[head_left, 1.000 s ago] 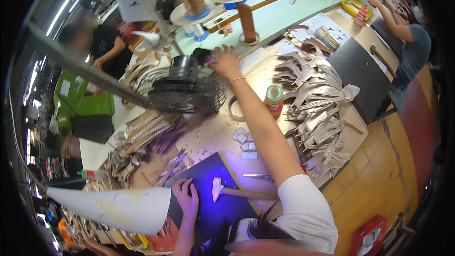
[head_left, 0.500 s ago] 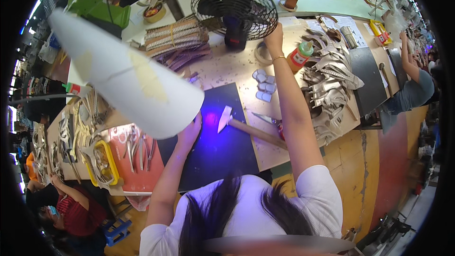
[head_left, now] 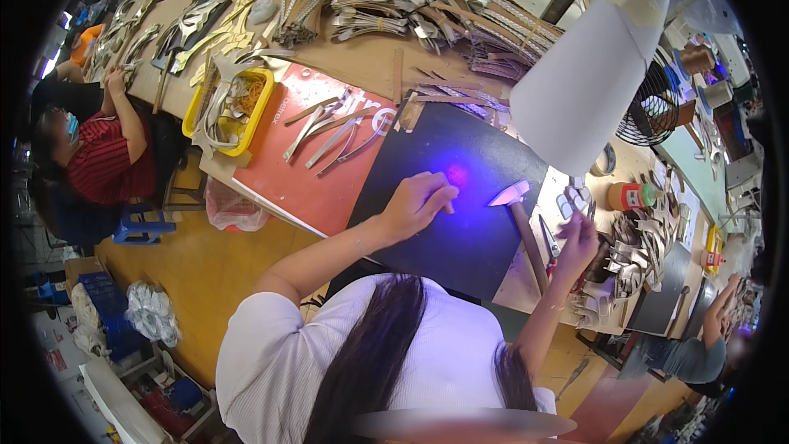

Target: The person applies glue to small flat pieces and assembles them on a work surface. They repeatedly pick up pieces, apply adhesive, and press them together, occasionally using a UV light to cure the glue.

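Note:
My left hand (head_left: pixel 417 204) is over the black mat (head_left: pixel 427 136), beside a violet light spot; its fingers are curled together, and whatever they may hold is hidden. A hammer (head_left: pixel 528 242) lies on the mat's right edge, its metal head toward the light. Between it and my right hand (head_left: pixel 579 245) is a pointed metal tool (head_left: pixel 549 238) with red by its lower end. The fingertips of my right hand are pinched, near small white rounded pieces (head_left: pixel 574 199); any small thing between them cannot be made out.
A white paper cone (head_left: pixel 583 82) hangs above the mat's far right, partly covering the fan (head_left: pixel 649 103). Right of my hand are a glue bottle (head_left: pixel 631 196) and piled straps (head_left: pixel 641 251). Left lie a red board (head_left: pixel 283 177) with straps and a yellow basket (head_left: pixel 261 107). Co-workers sit on both sides.
The view has swung left. My right hand has come back from beside the fan to near the white pieces. My left hand, partly behind the cone before, now shows fully with curled fingers.

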The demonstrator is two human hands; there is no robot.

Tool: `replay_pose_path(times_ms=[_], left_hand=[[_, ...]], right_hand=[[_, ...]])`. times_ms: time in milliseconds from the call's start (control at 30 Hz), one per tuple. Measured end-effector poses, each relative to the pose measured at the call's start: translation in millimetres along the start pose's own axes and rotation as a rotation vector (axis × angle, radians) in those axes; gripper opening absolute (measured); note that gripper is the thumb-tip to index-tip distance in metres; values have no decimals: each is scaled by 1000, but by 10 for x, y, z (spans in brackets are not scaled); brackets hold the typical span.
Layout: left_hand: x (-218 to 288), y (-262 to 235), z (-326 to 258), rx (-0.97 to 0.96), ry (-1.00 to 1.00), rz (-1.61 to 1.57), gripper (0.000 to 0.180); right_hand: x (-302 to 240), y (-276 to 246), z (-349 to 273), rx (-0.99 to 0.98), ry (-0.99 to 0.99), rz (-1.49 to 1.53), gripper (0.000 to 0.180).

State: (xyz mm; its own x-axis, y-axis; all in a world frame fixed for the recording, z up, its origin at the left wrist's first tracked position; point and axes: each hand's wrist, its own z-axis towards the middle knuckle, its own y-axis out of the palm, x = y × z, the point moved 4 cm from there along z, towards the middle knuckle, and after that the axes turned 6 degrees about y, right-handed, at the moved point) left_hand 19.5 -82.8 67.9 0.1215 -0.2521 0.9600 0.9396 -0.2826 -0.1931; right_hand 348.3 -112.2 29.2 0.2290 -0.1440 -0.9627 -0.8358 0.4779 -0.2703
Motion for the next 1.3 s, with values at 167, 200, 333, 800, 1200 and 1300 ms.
replay_pose_path(times_ms=[167,200,333,800,1200,1300], left_hand=[[1383,-442,-291,1,454,-661,12],[1667,-537,-355,-62,567,-696,10],[2392,-686,-478,-249,927,-826,10],[2309,-403,-383,-187,1108,-908,14],[2018,-839,-401,107,1175,-677,18],[1870,-1064,-504,288,1164,-491,19]], right_hand=[[-124,756,-854,-364,8,-48,16],[-159,907,-978,-443,-80,-108,15],[-173,1322,-1313,-596,-301,-184,11],[-123,1384,-1301,-537,-286,-176,7],[-179,1343,-1323,-489,-283,-209,9],[-189,1340,-1328,-490,-267,-163,10]])
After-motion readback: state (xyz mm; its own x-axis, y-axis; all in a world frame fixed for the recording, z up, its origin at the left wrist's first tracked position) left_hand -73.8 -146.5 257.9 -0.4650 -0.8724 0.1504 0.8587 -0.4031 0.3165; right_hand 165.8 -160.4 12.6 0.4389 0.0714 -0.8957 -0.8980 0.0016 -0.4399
